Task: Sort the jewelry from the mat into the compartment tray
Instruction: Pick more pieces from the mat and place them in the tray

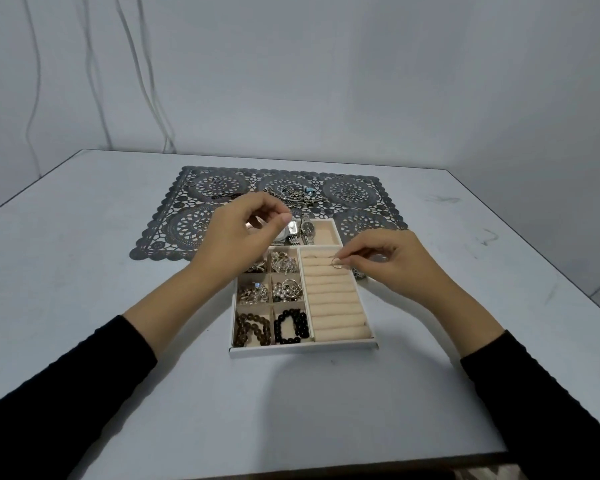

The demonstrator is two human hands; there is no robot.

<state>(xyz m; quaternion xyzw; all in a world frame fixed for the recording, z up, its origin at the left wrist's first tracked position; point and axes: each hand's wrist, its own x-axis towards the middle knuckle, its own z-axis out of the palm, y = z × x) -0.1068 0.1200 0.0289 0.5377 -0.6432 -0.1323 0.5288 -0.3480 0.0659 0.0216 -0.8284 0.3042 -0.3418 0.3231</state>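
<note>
A white compartment tray (pixel 303 348) with beige lining sits on the table in front of the grey lace mat (pixel 191 216). My right hand (pixel 388 259) pinches a small thin ring (pixel 336 262) just above the upper rolls of the tray's ring section (pixel 333 299). My left hand (pixel 243 230) hovers over the tray's top left part with fingers curled and thumb near the fingertips; nothing shows in it. Watches (pixel 305 230) lie in the top compartment. Small compartments hold brooches, rings and two bead bracelets (pixel 290 325). A heap of chains (pixel 298 195) and several loose rings (pixel 350 197) lie on the mat.
The grey table (pixel 84 271) runs wide on both sides of the tray, with its front edge near me. A pale wall with hanging cables (pixel 142 81) stands behind. A few loose rings (pixel 205 185) lie at the mat's far left.
</note>
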